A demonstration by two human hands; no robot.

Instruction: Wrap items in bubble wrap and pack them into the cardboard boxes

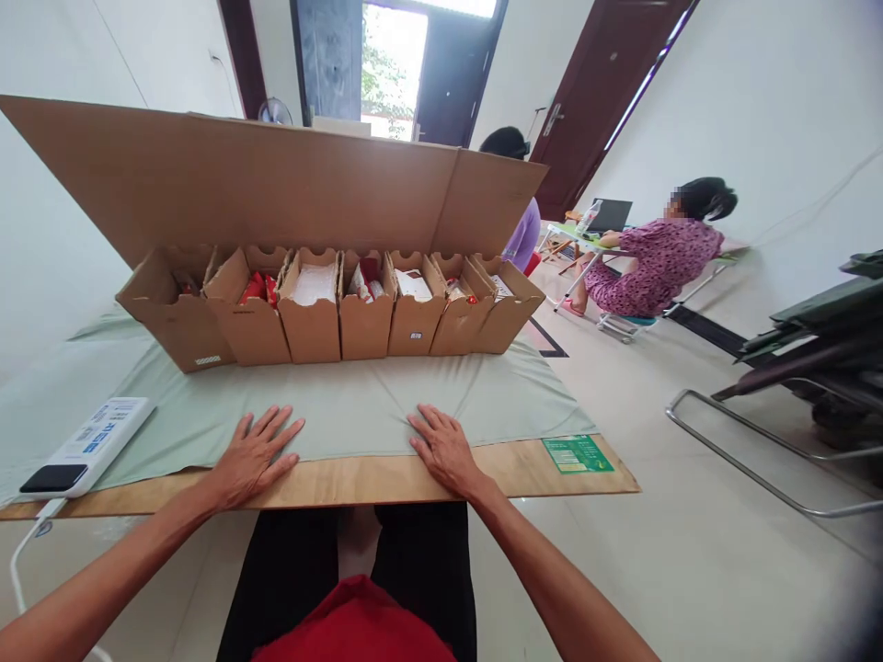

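The left hand [249, 460] and right hand [445, 450] lie palm-down on the counter [359, 480], each grip spread wide; beyond, seven boxes [365, 326], red packets [257, 287] inside the second from left.

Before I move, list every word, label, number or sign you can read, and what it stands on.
No text is legible.
White device: blue print, too small and blurred.
Green label on the board: print too small.
Leftmost box: pale label, unreadable.
Second box from left: dark print, unreadable.
Fifth box from left: small sticker, unreadable.
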